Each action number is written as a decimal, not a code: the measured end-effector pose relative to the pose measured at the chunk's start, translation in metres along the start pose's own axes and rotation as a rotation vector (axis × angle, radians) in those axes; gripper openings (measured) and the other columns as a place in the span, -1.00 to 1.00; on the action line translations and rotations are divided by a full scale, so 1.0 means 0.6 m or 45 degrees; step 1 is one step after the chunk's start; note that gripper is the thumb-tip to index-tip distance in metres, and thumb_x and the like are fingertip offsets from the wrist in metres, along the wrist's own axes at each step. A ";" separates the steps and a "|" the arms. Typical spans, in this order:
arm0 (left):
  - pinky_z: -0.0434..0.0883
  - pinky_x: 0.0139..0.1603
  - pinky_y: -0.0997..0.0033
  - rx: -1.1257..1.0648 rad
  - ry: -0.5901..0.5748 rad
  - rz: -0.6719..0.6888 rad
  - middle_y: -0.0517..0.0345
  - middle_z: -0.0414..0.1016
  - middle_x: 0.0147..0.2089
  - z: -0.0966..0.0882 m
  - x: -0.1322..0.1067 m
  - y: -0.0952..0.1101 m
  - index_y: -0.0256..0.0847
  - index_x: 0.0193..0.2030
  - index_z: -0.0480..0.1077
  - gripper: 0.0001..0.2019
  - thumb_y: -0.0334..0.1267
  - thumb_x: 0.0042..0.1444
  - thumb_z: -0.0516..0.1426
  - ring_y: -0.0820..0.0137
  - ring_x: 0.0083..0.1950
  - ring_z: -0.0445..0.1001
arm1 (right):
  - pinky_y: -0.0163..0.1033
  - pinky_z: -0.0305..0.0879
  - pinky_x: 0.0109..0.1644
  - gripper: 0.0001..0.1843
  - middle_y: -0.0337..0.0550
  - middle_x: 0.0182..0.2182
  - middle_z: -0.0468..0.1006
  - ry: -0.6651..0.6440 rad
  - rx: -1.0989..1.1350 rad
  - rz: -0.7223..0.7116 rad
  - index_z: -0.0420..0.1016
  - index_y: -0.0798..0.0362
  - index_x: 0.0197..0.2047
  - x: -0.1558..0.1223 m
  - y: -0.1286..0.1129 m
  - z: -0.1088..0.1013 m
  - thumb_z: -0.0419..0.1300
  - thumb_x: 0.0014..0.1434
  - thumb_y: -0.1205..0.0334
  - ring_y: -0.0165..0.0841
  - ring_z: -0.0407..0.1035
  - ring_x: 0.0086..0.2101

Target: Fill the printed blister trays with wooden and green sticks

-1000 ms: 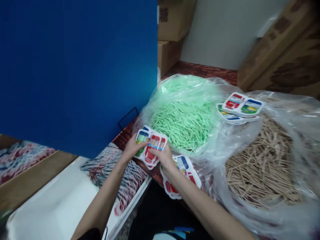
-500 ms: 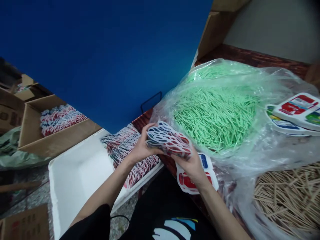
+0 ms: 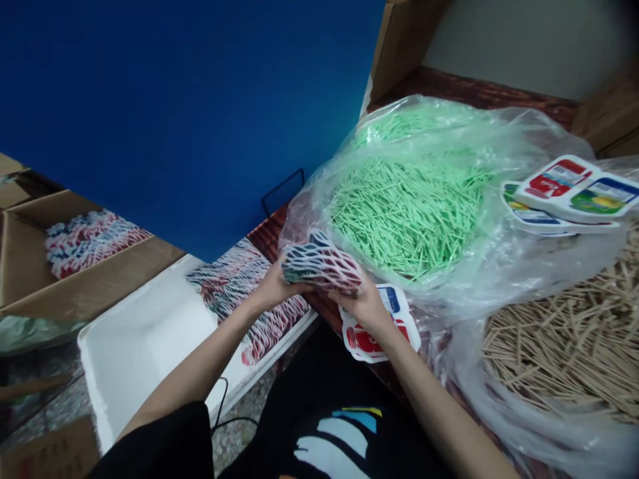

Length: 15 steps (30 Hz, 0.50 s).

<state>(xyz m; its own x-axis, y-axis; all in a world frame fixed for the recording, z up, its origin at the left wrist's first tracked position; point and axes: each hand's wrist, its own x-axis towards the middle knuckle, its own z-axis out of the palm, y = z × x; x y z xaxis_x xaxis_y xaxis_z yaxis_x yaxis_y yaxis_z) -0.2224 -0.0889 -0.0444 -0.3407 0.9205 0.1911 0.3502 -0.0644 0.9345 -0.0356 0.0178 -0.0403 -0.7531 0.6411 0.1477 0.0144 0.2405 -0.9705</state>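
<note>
Stack of printed cards (image 3: 322,265) is held up between the two hands, in front of the near edge of the bag of green sticks (image 3: 407,216), its white card edges turned to the viewer and parted by wavy gaps. Left hand (image 3: 278,285) is closed round the left end of the stack; right hand (image 3: 367,307) is closed round the right end, its fingers partly hidden under the lower edge. Grip pressure cannot be determined. Below the right wrist lie loose cards (image 3: 395,299), partly covered by that arm. To the left stands a white tray (image 3: 144,342) with rows of cards (image 3: 282,326) along its right side; beyond it is a cardboard box (image 3: 107,274) containing further cards. A second bag, of brown sticks (image 3: 559,352), lies to the right, and a few more cards (image 3: 574,189) rest on the plastic near it. Step in hand, as judged: two-handed handling of the stack, possibly loosening or evening its edges. Any next move would call for even support at both ends, as the gaps suggest the cards could slip apart.
</note>
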 end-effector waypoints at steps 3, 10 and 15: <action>0.24 0.22 0.04 0.059 -0.030 0.007 -0.11 0.41 0.13 -0.006 0.009 -0.009 -0.26 0.19 0.24 -0.21 -0.13 -0.21 0.38 0.07 0.20 0.32 | -0.06 0.25 0.15 -0.52 -0.04 -0.01 0.51 0.056 -0.063 -0.057 0.36 0.05 0.07 0.006 0.004 0.002 0.27 0.05 0.24 -0.20 0.37 0.02; 0.30 0.18 0.07 0.033 -0.128 0.026 -0.16 0.39 0.15 -0.020 0.036 -0.007 -0.31 0.20 0.17 -0.19 -0.10 -0.19 0.37 0.07 0.17 0.37 | -0.06 0.26 0.15 -0.58 -0.05 -0.02 0.52 0.049 -0.143 -0.101 0.43 0.05 0.02 0.025 0.000 0.002 0.27 0.06 0.22 -0.21 0.39 0.01; 0.23 0.24 0.02 0.062 -0.166 0.017 -0.15 0.34 0.20 -0.075 0.026 0.068 -0.23 0.23 0.16 -0.14 -0.11 -0.22 0.39 0.04 0.27 0.25 | -0.10 0.30 0.12 -0.61 -0.08 -0.03 0.53 0.000 -0.115 -0.186 0.44 0.03 0.01 0.027 -0.067 0.008 0.28 0.08 0.23 -0.22 0.41 -0.01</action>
<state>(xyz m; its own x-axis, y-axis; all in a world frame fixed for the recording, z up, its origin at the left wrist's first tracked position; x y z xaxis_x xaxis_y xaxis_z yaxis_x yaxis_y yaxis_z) -0.2531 -0.0945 0.0103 -0.2205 0.9623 0.1595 0.3969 -0.0608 0.9158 -0.0518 0.0149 0.0002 -0.7517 0.5944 0.2858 -0.0362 0.3954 -0.9178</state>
